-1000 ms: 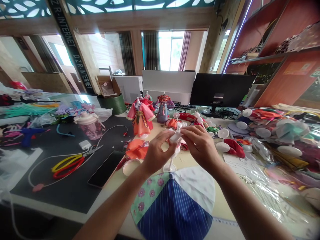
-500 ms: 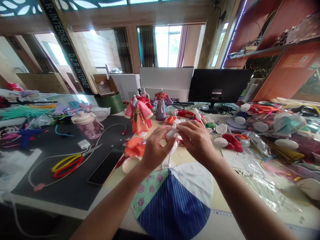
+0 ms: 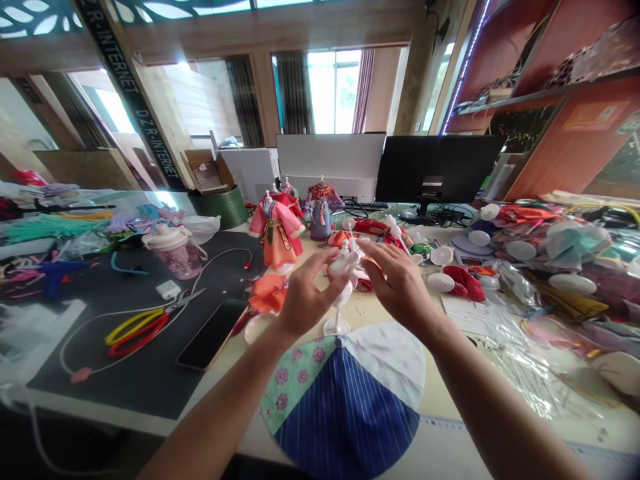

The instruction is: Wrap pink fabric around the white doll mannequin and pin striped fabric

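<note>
A small white doll-size dress form (image 3: 343,263) stands upright on a thin stem with a round foot (image 3: 336,327). My left hand (image 3: 306,293) is closed around its upper part, thumb in front and fingers behind. My right hand (image 3: 400,280) is beside it on the right, fingers stretched and apart from the thumb; whether a fingertip touches the form I cannot tell. Just in front of the foot lies a round fabric piece (image 3: 345,407) in striped navy, flowered green and white panels. Orange cloth (image 3: 269,293) lies left of my left hand.
Miniature dressed figures (image 3: 277,230) stand behind at left. Scissors (image 3: 137,331), a phone (image 3: 213,333) and a pink bottle (image 3: 175,253) are on the dark mat. White discs and cloth (image 3: 520,251) pile up at right, near clear plastic bags (image 3: 535,373). Monitors (image 3: 440,170) stand at the back.
My right hand has opened and drawn slightly right, away from the top of the dress form. My left hand keeps its hold, and more of the form shows between the hands.
</note>
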`<action>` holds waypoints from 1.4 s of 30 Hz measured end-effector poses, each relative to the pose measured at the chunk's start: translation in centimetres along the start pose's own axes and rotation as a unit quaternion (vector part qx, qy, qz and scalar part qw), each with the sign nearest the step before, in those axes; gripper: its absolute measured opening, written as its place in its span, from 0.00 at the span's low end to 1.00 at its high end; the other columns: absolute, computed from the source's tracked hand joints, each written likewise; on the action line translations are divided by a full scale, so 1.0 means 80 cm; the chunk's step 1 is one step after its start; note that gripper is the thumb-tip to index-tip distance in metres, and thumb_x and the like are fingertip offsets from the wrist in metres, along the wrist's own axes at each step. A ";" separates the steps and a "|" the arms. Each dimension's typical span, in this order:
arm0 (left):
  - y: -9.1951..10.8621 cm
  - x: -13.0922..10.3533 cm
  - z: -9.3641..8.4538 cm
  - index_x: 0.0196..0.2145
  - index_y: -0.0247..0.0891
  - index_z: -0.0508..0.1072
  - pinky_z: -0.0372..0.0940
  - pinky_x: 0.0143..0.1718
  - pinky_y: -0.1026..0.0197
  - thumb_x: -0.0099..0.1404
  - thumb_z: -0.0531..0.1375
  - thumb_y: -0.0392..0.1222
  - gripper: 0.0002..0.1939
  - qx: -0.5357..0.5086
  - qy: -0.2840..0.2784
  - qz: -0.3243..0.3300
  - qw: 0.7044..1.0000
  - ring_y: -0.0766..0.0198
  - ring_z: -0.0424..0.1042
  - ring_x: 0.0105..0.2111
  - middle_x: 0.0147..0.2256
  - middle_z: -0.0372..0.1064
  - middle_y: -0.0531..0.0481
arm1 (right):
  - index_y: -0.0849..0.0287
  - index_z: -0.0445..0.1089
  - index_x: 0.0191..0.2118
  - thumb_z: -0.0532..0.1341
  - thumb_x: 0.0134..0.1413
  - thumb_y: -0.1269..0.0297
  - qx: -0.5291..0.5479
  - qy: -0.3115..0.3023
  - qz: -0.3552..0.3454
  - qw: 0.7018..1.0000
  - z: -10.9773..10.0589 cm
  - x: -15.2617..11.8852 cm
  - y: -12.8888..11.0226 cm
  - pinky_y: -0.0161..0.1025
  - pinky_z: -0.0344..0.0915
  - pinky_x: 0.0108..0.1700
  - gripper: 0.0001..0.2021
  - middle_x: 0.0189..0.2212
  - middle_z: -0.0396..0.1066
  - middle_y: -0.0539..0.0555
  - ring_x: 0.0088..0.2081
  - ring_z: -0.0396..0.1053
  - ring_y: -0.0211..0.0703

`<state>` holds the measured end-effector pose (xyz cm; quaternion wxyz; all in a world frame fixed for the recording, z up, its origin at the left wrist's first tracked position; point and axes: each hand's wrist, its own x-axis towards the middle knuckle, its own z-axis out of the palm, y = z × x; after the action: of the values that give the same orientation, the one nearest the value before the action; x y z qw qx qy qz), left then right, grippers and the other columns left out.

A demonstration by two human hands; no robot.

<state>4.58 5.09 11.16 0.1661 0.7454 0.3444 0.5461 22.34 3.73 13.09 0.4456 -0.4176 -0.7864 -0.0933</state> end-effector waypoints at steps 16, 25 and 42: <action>-0.087 -0.083 -0.125 0.26 0.37 0.75 0.64 0.30 0.64 0.61 0.57 0.48 0.14 0.205 -0.122 -0.209 0.949 0.62 0.71 0.27 0.27 0.74 0.50 | 0.57 0.72 0.35 0.56 0.60 0.66 -0.024 -0.050 0.018 0.998 -0.009 -0.164 0.041 0.37 0.69 0.31 0.07 0.28 0.76 0.53 0.29 0.74 0.42; -0.113 -0.129 -0.098 0.17 0.40 0.68 0.62 0.43 0.55 0.52 0.61 0.38 0.08 0.252 -0.186 -0.199 0.929 0.57 0.68 0.31 0.24 0.69 0.50 | 0.57 0.71 0.36 0.56 0.61 0.67 -0.006 -0.084 0.042 0.996 0.003 -0.190 0.035 0.37 0.69 0.31 0.06 0.30 0.75 0.53 0.30 0.74 0.43; -0.042 -0.129 -0.141 0.30 0.36 0.74 0.63 0.37 0.65 0.63 0.59 0.48 0.12 -0.031 -0.178 -0.332 0.926 0.63 0.69 0.32 0.29 0.71 0.50 | 0.57 0.69 0.38 0.56 0.61 0.71 0.066 -0.097 0.028 0.993 0.007 -0.191 0.006 0.37 0.68 0.34 0.05 0.30 0.74 0.52 0.31 0.73 0.41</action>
<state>-8.70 -1.19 5.75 0.4195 0.6676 0.5201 0.3284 26.23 -4.43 0.79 0.3959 -0.4161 -0.8185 0.0119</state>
